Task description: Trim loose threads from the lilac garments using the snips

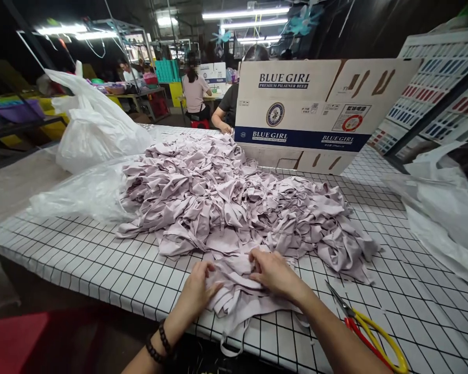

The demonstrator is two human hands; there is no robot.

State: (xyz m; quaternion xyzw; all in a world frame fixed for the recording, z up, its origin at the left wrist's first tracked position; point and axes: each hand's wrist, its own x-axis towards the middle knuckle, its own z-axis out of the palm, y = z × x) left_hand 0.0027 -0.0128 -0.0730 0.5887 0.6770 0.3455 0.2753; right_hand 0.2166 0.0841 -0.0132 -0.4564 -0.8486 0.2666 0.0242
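Note:
A bunched, layered lilac fabric piece lies at the table's near edge, with a thin strap loop hanging over that edge. My left hand grips its left side, fingers curled and thumb lying across the folds. On the upper right of the same piece, my right hand has its fingers bent and closed on the cloth; the fingertips are partly buried in folds. Just beyond both hands rises a large heap of lilac fabric pieces with straps tangled among them. Scissors with red and yellow handles rest right of my right forearm.
A Blue Girl beer carton stands behind the heap, with a co-worker's hand beside it. White plastic bags lie at left, and more plastic at right. The table has a black-grid cover.

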